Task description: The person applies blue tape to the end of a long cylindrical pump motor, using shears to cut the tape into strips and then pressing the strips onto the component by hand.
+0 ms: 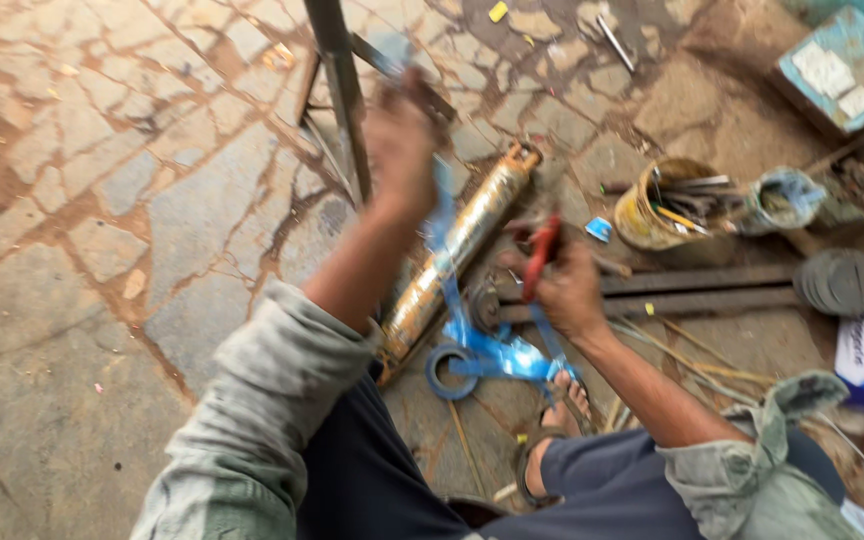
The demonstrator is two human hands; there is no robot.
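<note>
Left hand (400, 140) is raised and blurred, fingers closed around the upper end of a blue strap (444, 205). The strap runs down past a long rusty yellow cylinder (462, 245) to a loose heap and a blue roll (449, 370) on the floor, near the person's sandalled foot (552, 420).

Right hand (564, 285) is closed on a red-handled tool (540, 255), probably pliers or cutters; its working end is hidden, so the type cannot be confirmed.

Handling, judged: the strap looks light, thin and limp, and it bends freely. It seems glossy and may be slippery under tension, so a wrapped or pinched grip near the end suits it best. The cylinder looks heavy, rigid and metal. It lies slanted on the floor, its far end near a dark metal frame (340, 90).

Surroundings: cracked stone floor (102, 200). To the right stands a yellow tin (664, 205) full of tools, with a second, pale container (787, 198) beside it. Flat steel bars (697, 290) lie across, and a stack of grey discs (840, 282) sits at their right end. A blue-green box (845, 65) is at far right.

Obstructions: the frame's upright stands close to the left hand, and the bars and thin rods crowd the floor around the right hand.
</note>
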